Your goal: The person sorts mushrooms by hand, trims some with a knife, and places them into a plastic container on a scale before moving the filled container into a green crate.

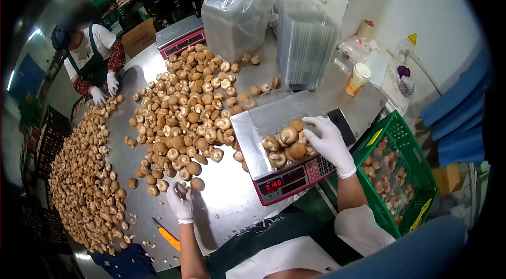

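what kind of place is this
Most likely a mushroom sorting and packing room: loose mushrooms lie heaped across a steel table, a scale is weighing a portion of them, and a green crate beside it holds more.

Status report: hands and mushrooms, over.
Left gloved hand on one brown round mushroom. Right gloved hand on mushrooms in clear plastic tray. Orange-handled knife beside left arm.

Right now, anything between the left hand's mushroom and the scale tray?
Nothing visible. The left hand grips a mushroom at the pile's near edge; only bare table and a few loose mushrooms, lying low, separate it from the scale. The right hand rests on the right side of the clear tray; its left side is open.
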### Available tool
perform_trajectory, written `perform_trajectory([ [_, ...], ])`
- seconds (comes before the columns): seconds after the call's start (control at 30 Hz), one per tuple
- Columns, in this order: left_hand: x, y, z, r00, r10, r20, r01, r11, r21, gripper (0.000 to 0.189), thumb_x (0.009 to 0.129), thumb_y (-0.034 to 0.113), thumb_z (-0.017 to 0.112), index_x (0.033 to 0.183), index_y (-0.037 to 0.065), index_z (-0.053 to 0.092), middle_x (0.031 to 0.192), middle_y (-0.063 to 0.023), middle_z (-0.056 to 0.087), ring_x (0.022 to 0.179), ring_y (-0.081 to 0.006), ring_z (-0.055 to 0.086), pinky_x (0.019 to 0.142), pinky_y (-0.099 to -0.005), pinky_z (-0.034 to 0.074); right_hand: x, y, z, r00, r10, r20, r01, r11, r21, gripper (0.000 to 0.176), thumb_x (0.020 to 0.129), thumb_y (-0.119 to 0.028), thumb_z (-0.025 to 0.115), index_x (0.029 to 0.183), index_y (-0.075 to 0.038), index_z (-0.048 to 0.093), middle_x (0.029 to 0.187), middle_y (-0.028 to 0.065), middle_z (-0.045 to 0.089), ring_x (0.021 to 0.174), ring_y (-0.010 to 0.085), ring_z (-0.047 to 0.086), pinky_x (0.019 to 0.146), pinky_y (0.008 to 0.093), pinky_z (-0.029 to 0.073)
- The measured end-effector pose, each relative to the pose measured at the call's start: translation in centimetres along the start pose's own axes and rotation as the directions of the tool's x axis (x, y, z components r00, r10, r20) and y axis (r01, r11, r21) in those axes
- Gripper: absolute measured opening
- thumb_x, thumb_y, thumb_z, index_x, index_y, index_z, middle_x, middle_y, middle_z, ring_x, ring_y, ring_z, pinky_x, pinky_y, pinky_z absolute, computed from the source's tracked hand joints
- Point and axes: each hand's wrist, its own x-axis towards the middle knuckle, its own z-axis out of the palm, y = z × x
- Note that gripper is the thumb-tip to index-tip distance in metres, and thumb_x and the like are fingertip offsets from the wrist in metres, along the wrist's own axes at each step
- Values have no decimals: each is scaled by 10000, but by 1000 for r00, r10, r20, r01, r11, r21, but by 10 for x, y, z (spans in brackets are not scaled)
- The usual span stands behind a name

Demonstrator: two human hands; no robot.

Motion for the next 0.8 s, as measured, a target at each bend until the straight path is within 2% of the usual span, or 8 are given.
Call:
perform_trajectory([
  [0.07,6,37,-3,997,-68,35,75,793,-605,507,772,39,680,1217,-6,443,1136,-124,493,1037,-239,521,888,-310,448,6,1,7,995,-103,6,103,989,-111,264,790,-244,638,984,-66,634,894,97,628,870,298,573,750,374,462],
  [0.1,11,53,-9,999,38,34,-19,893,-449,514,761,17,693,1214,7,451,1156,-107,481,1047,-217,517,892,-303,450,9,-3,9,995,-101,5,101,989,-108,264,790,-244,638,984,-66,634,894,97,628,870,298,573,750,374,462],
  [0.17,15,93,-7,987,160,-4,-141,854,-501,545,707,94,755,1181,11,501,1020,-130,527,989,-282,534,875,-345,437,15,-13,11,990,-137,46,143,969,-202,237,772,-254,644,938,-86,642,836,80,633,809,286,587,712,378,468],
  [0.23,22,143,-17,923,381,49,-310,814,-491,599,679,48,776,1206,26,491,1098,-130,504,1025,-264,520,892,-350,434,16,-12,20,989,-139,59,148,968,-204,233,748,-273,654,908,-104,645,787,74,631,747,279,607,672,381,479],
  [0.43,23,235,7,843,528,101,-400,741,-540,604,642,104,801,1192,76,552,1040,-136,504,954,-311,513,848,-366,438,25,-16,19,963,-217,163,246,951,-185,218,712,-253,682,852,-92,634,781,83,623,743,276,616,656,368,488],
  [0.57,21,258,33,750,651,114,-598,742,-303,622,664,230,767,1240,159,546,1029,-127,469,972,-309,448,860,-413,383,36,-16,23,960,-277,47,281,953,-111,188,710,-218,677,826,-81,623,777,73,605,756,277,600,673,375,477],
  [0.67,19,261,40,735,659,159,-632,752,-188,616,695,312,742,1257,170,534,1077,-137,447,1008,-335,418,878,-437,372,39,-5,29,857,-471,206,491,870,-54,117,754,-145,640,817,-49,617,781,82,598,794,284,587,725,383,464],
  [0.8,19,253,27,746,651,142,-597,747,-293,574,733,312,726,1251,152,536,1105,-148,443,999,-346,423,884,-447,374,33,8,12,926,-364,102,355,930,95,136,780,-161,654,856,-50,636,813,97,619,800,270,602,712,351,475],
])
